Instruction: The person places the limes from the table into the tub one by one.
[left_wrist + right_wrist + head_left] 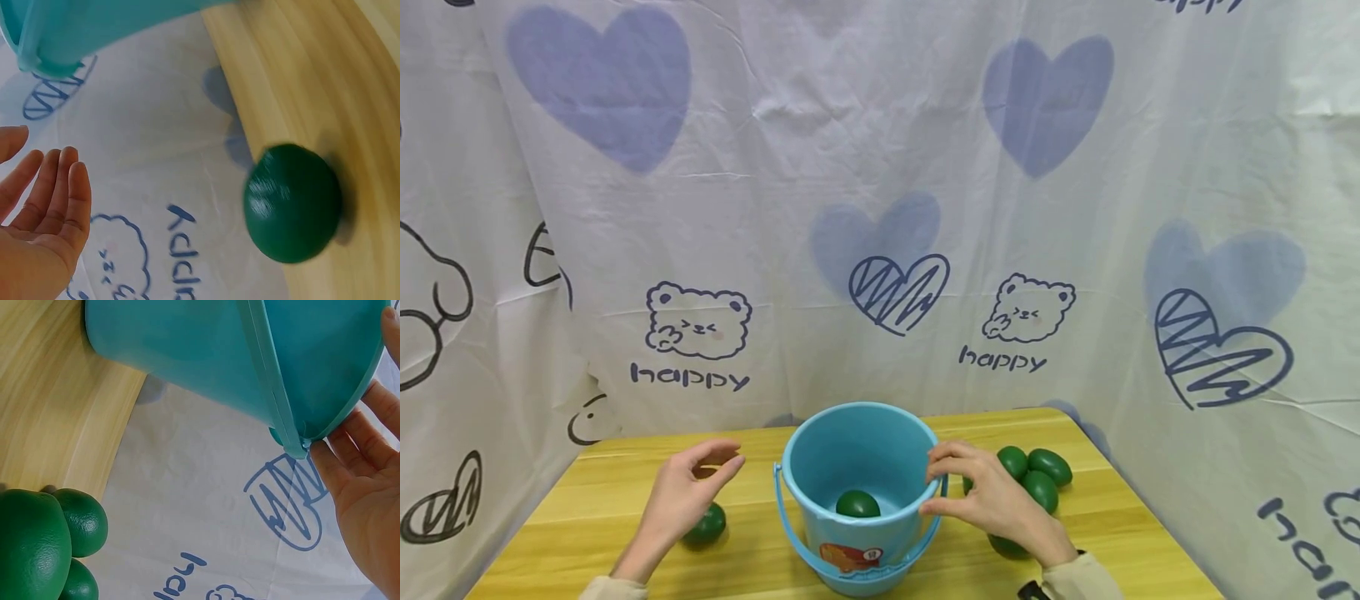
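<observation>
The left hand (pixel 681 496), fingers loosely curved around nothing, hovers near a glossy green oval object (pixel 706 528) on the yellow wood-grain table (pixel 572 517). The right hand (pixel 985 492), relaxed and holding nothing, reaches the light-blue plastic bucket's (pixel 861 450) rim (another green oval (pixel 857 503) lies inside).

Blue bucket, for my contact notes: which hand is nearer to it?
Right. The right hand touches the blue bucket at its rim; the left hand is apart, to its left.

Both sleeves (pixel 1081 578) are cream; the right wristband (pixel 1033 591) is black.
</observation>
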The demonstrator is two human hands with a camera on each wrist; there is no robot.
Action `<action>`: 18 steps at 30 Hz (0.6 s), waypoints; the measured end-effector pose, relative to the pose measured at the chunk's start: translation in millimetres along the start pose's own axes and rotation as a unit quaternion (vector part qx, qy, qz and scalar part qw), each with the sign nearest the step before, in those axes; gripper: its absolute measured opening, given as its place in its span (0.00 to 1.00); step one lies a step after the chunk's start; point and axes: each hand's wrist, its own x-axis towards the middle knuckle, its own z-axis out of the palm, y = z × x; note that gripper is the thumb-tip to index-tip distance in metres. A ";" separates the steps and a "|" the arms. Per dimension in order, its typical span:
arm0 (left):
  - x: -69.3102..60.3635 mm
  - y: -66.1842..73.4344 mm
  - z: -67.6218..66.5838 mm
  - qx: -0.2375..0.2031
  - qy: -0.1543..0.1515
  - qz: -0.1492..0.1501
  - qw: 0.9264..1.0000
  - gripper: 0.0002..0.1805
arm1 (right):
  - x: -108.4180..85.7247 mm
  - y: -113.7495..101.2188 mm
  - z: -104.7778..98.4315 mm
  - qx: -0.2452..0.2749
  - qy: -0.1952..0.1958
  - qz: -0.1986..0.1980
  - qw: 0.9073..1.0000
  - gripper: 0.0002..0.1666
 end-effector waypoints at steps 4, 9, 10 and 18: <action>1.3 -13.7 -6.7 0.014 -0.011 -0.029 0.999 0.19 | -0.2 -0.3 -0.5 0.000 -0.003 0.001 1.000 0.16; 2.6 -26.7 -14.6 0.025 -0.022 -0.056 0.998 0.22 | 0.3 -0.7 -1.3 0.000 -0.004 -0.002 1.000 0.15; 2.7 -28.3 -16.0 0.027 -0.023 -0.057 0.998 0.23 | 0.4 -0.7 -1.4 0.000 -0.004 -0.003 1.000 0.15; 2.4 -47.8 -25.3 0.059 -0.039 -0.072 0.995 0.23 | 0.1 0.0 -0.8 -0.001 -0.004 -0.001 1.000 0.15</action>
